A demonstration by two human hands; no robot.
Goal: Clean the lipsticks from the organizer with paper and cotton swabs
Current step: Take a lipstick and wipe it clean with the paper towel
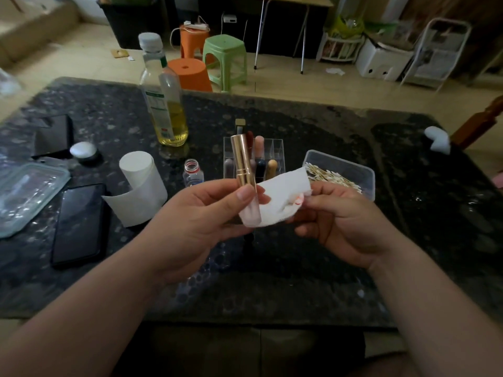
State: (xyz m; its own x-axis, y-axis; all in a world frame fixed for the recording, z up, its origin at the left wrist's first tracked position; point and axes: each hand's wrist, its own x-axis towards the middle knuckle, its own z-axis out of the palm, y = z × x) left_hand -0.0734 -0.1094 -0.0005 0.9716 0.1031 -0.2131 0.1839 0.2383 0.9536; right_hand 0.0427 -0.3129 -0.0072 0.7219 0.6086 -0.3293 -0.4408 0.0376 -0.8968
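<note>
My left hand (201, 213) holds a gold lipstick (242, 161) upright, thumb pressed on its lower part. My right hand (343, 221) pinches a white paper piece (280, 202) that bears red smears and lies against the lipstick's pale base. Behind them stands the clear organizer (275, 151) with several lipsticks in its cells. A clear box of cotton swabs (340, 175) sits to its right. A roll of white paper (141, 183) stands to the left.
On the dark stone table (272, 281) are an oil bottle (166, 104), a small open bottle (192, 172), two phones (79, 224), a round white lid (83, 151) and a clear lid (27, 194). Plastic stools (223, 58) stand beyond the far edge.
</note>
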